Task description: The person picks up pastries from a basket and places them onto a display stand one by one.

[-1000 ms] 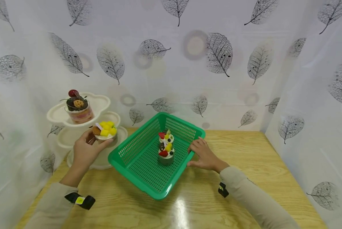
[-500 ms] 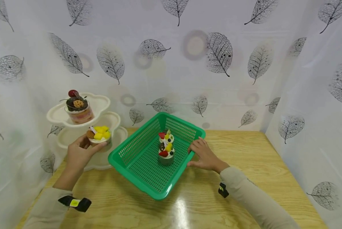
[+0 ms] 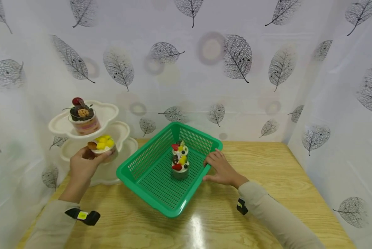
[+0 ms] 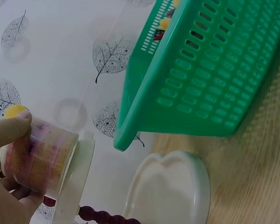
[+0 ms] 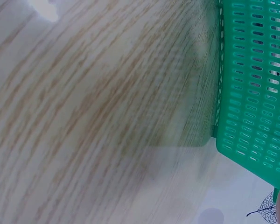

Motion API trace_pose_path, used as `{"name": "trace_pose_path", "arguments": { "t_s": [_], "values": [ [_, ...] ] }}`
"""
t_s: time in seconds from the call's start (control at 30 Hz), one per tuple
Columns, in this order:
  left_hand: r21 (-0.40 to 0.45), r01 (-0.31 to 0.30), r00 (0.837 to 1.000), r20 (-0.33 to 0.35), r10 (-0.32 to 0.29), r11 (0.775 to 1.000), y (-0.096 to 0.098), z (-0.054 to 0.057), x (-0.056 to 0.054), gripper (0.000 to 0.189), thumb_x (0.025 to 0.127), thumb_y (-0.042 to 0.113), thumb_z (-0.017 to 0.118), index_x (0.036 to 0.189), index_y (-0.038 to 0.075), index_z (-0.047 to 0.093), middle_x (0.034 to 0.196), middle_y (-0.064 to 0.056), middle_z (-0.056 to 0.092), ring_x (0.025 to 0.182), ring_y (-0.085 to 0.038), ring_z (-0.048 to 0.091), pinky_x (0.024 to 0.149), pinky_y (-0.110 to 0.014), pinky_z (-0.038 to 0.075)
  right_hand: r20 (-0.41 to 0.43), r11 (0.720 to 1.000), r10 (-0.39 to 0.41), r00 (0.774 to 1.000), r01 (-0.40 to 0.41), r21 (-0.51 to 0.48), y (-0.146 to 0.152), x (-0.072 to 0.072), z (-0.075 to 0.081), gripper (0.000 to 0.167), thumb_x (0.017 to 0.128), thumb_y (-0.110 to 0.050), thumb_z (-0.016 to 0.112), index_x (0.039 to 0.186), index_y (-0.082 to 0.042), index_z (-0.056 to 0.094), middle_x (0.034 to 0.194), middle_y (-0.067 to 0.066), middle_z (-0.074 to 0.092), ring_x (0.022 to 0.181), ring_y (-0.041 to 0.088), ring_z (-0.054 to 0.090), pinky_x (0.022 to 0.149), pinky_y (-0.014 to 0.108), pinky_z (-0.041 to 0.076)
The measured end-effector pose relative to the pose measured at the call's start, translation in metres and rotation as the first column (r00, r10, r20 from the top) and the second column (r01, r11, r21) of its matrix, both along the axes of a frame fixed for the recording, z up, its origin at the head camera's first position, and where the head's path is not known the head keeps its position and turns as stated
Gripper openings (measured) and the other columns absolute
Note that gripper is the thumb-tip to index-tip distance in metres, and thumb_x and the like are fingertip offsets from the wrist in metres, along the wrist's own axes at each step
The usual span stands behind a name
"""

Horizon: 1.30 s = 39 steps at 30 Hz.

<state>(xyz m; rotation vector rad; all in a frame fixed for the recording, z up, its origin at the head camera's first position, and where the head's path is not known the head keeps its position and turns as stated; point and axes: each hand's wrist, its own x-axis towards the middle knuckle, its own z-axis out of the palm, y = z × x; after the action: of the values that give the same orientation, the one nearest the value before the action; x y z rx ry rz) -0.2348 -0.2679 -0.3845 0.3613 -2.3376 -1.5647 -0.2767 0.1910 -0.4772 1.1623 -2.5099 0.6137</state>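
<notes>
My left hand [image 3: 83,166] grips a dessert cup [image 3: 109,154] topped with yellow fruit cubes and a brown biscuit. In the left wrist view, the base of this layered cup [image 4: 44,154] is right at a white tier [image 4: 78,175] of the stand. The tiered stand [image 3: 109,112] has scalloped plates; a chocolate dessert cup [image 3: 85,124] with a cherry and walnut sits on its top one. My right hand [image 3: 221,169] holds the right rim of a green basket [image 3: 170,211], thumb outside. Inside stand two fruit-topped dessert cups, a nearer one [image 3: 180,173] and a farther one [image 3: 181,148].
A wooden table [image 3: 260,207] carries the stand at left and the basket at centre. Leaf-printed sheeting [image 3: 186,79] walls the back and both sides. Dark red beads [image 4: 107,217] form the stand's post between tiers in the left wrist view.
My left hand has carried the yellow-fruit cup leftward and slightly down, away from the basket and over the stand's middle tier. My right hand and the basket have stayed put.
</notes>
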Motion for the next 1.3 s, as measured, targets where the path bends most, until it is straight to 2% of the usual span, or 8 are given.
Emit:
{"name": "trace_pose_path", "arguments": {
  "t_s": [0.23, 0.4, 0.5, 0.7, 0.97, 1.07, 1.17, 1.3],
  "values": [
    [0.049, -0.143, 0.989, 0.040, 0.141, 0.989, 0.002, 0.001, -0.007, 0.075, 0.075, 0.036, 0.081, 0.136, 0.002, 0.052, 0.105, 0.005, 0.056, 0.092, -0.003, 0.050, 0.070, -0.007, 0.044, -0.015, 1.000, 0.006, 1.000, -0.006, -0.006, -0.001, 0.000, 0.001, 0.072, 0.082, -0.081, 0.029, 0.097, -0.016, 0.056, 0.100, -0.001, 0.053, 0.104, 0.021, 0.046, 0.114, 0.059, 0.013],
    [0.096, -0.179, 0.984, 0.034, 0.176, 0.979, 0.002, 0.001, -0.012, 0.076, 0.073, 0.034, 0.084, 0.135, 0.002, 0.053, 0.106, 0.004, 0.058, 0.092, -0.003, 0.052, 0.071, -0.007, 0.044, -0.032, 1.000, 0.010, 0.999, -0.010, -0.010, -0.001, 0.000, -0.001, 0.072, 0.082, -0.081, 0.029, 0.097, -0.016, 0.057, 0.100, -0.001, 0.053, 0.104, 0.021, 0.046, 0.114, 0.058, 0.014],
    [0.111, -0.182, 0.983, 0.031, 0.180, 0.977, 0.002, 0.000, -0.015, 0.077, 0.073, 0.032, 0.084, 0.136, 0.002, 0.051, 0.115, -0.002, 0.059, 0.096, -0.005, 0.053, 0.074, -0.007, 0.045, -0.030, 1.000, 0.009, 1.000, -0.009, -0.009, -0.001, 0.000, -0.001, 0.073, 0.082, -0.081, 0.029, 0.096, -0.015, 0.057, 0.100, -0.001, 0.053, 0.105, 0.021, 0.046, 0.114, 0.058, 0.014],
    [0.067, -0.173, 0.985, 0.037, 0.171, 0.983, 0.001, 0.000, -0.015, 0.077, 0.077, 0.032, 0.081, 0.140, 0.004, 0.047, 0.133, -0.014, 0.054, 0.111, -0.012, 0.053, 0.084, -0.010, 0.046, -0.003, 1.000, 0.004, 1.000, -0.004, -0.004, -0.001, 0.001, -0.001, 0.075, 0.081, -0.081, 0.029, 0.097, -0.014, 0.058, 0.101, -0.001, 0.052, 0.105, 0.021, 0.046, 0.114, 0.058, 0.012],
    [-0.022, -0.134, 0.990, 0.046, 0.135, 0.991, -0.002, -0.004, -0.014, 0.075, 0.080, 0.032, 0.078, 0.140, 0.001, 0.046, 0.133, -0.018, 0.054, 0.108, -0.015, 0.053, 0.076, -0.008, 0.042, -0.015, 1.000, 0.007, 1.000, -0.007, -0.016, -0.001, 0.001, 0.001, 0.074, 0.082, -0.081, 0.030, 0.096, -0.014, 0.057, 0.100, -0.001, 0.053, 0.105, 0.022, 0.046, 0.113, 0.059, 0.013],
    [-0.070, -0.103, 0.993, 0.046, 0.106, 0.992, -0.003, -0.005, -0.013, 0.077, 0.081, 0.034, 0.076, 0.141, 0.000, 0.042, 0.136, -0.019, 0.051, 0.118, -0.024, 0.051, 0.087, -0.018, 0.046, -0.017, 1.000, 0.004, 1.000, -0.004, -0.014, -0.001, 0.001, 0.002, 0.072, 0.082, -0.081, 0.030, 0.096, -0.016, 0.057, 0.100, -0.001, 0.053, 0.105, 0.022, 0.046, 0.114, 0.059, 0.013],
    [-0.084, -0.082, 0.995, 0.045, 0.086, 0.993, -0.004, -0.006, -0.012, 0.079, 0.083, 0.035, 0.075, 0.144, 0.000, 0.038, 0.140, -0.020, 0.048, 0.126, -0.031, 0.047, 0.101, -0.035, 0.045, -0.013, 1.000, 0.005, 1.000, -0.005, -0.011, -0.001, 0.000, 0.001, 0.073, 0.082, -0.081, 0.030, 0.097, -0.015, 0.057, 0.101, -0.001, 0.053, 0.105, 0.022, 0.046, 0.113, 0.060, 0.014],
    [-0.094, -0.071, 0.996, 0.043, 0.076, 0.993, -0.004, -0.007, -0.013, 0.080, 0.084, 0.034, 0.074, 0.145, 0.000, 0.035, 0.141, -0.021, 0.046, 0.128, -0.034, 0.046, 0.104, -0.043, 0.042, -0.015, 1.000, 0.008, 1.000, -0.008, -0.014, 0.000, 0.000, 0.001, 0.072, 0.082, -0.081, 0.030, 0.096, -0.016, 0.057, 0.101, -0.001, 0.054, 0.104, 0.022, 0.046, 0.112, 0.060, 0.015]
  ]
}}
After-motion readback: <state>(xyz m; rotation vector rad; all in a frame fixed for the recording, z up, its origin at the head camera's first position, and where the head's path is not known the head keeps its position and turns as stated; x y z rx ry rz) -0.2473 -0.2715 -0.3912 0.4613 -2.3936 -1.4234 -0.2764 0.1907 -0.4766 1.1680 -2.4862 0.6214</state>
